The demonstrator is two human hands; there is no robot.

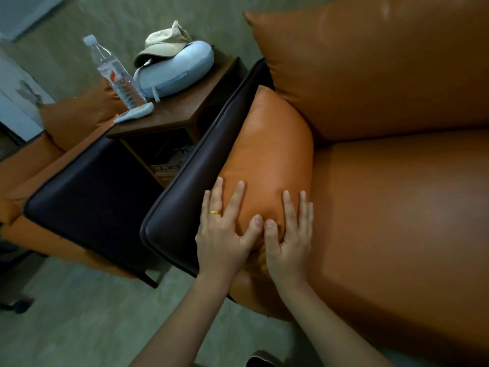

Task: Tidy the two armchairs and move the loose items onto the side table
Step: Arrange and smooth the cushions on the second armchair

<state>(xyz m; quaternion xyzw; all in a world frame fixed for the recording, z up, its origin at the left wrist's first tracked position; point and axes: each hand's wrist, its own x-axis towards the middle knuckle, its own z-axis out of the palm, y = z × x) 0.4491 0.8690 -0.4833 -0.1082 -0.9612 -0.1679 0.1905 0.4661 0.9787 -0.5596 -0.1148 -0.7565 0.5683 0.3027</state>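
Observation:
Both my hands press flat on the orange arm cushion (267,154) of the right armchair (397,207). My left hand (225,231) lies with fingers spread near the dark outer arm panel (190,181). My right hand (289,239) lies beside it, thumbs nearly touching. On the wooden side table (182,107) stand a clear water bottle (116,72), a light blue neck pillow (174,70) with a beige cap (165,42) on top, and a small pale blue cloth item (135,113). The left armchair (60,165) shows at the left edge.
The side table sits between the two armchairs, with things on its lower shelf (172,162). A large orange back cushion (383,64) leans behind the seat. Pale green floor (79,313) lies in front. A dark object (16,300) sits at the left edge.

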